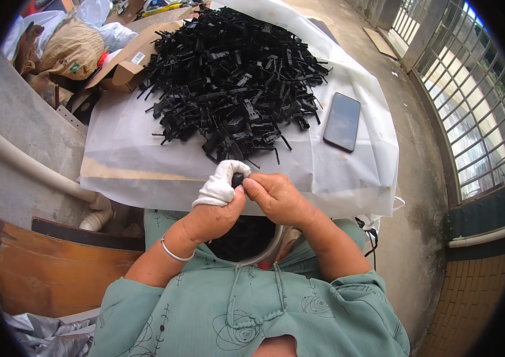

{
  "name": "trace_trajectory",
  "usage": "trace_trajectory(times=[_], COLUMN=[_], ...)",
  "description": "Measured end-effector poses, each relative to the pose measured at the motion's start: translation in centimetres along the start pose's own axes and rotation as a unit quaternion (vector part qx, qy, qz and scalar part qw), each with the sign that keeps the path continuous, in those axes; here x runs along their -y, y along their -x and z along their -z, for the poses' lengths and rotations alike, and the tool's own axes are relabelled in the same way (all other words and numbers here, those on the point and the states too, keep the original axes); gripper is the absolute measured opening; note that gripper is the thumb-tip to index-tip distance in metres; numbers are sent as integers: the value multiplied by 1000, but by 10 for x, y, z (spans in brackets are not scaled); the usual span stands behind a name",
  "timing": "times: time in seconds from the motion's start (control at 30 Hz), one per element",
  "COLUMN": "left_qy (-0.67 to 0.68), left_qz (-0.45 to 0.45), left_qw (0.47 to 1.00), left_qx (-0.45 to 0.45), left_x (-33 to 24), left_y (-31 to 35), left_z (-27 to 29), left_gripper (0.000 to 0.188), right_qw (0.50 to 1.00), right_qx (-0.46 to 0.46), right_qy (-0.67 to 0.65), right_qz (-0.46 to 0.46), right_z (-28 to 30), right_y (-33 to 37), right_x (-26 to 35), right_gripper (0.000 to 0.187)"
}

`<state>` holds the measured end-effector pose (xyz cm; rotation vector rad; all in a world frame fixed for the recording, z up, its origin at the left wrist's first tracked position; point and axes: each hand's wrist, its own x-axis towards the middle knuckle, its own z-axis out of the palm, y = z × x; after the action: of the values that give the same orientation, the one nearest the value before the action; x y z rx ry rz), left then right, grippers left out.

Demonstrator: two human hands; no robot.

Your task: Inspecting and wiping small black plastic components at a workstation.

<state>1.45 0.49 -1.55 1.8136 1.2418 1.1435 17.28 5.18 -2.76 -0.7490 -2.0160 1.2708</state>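
the left hand (223,189) and right hand (277,197) have fingers closed on one black piece (237,179) over the desk (127,149); a big heap (229,77) seems left, while the bucket (274,247) may hold finished ones.

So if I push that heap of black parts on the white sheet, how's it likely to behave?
The heap would probably slump and spread, since its pieces look loosely piled. Thin prongs stick out along its edges, so pieces may snag and drag neighbours along. The white sheet looks thin and creased, so it might bunch up too.
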Motion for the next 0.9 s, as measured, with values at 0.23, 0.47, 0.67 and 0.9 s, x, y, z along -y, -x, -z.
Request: trace_trajectory(times=[0.23, 0.47, 0.67, 0.9], left_qy=[-72, -151, 348, 626], left_qz=[12, 14, 234, 272], left_qw=[997, 987, 908, 723], left_qx=[-24, 61, -20, -105], left_x=[-5, 9, 30, 26], left_y=[11, 8, 5, -16], left_z=[11, 25, 25, 15], left_gripper=[27, 37, 26, 21], right_qw=[999, 924, 943, 969], right_qx=[-8, -250, -278, -135], right_qy=[-34, 263, 152, 130], right_qz=[9, 123, 102, 158], right_z=[-16, -7, -7, -10], right_y=[-8, -28, -27, -9], right_x=[1, -10, -10, -10], right_gripper=[27, 19, 5, 11])
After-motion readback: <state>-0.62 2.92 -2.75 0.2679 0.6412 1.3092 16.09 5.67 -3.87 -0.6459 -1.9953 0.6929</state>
